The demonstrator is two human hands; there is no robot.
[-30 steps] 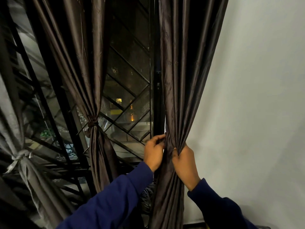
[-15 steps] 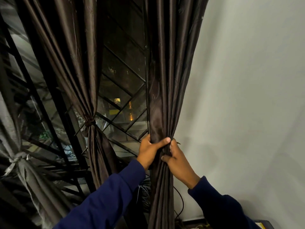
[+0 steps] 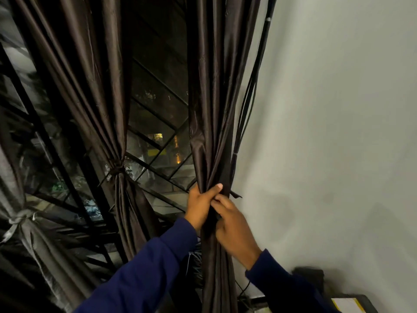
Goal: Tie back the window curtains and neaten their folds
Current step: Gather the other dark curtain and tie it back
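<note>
1. Risk: the gathered folds could spring loose if either hand eases off before a tie goes round, since no tie-back is plainly on this bunch.
2. The dark brown curtain (image 3: 212,123) is glossy, pleated and pinched to a narrow waist beside the grey wall (image 3: 338,132).
3. The left hand (image 3: 200,204) wraps the bunch, thumb across; the right hand (image 3: 232,224) pinches its folds just below.
4. The middle curtain (image 3: 108,114) hangs tied already.

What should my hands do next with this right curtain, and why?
Probably wrap the tie round and knot it: the left hand grips the gathered curtain, the right hand holds the tie, whose end sticks out loose; the middle curtain is already tied.
</note>
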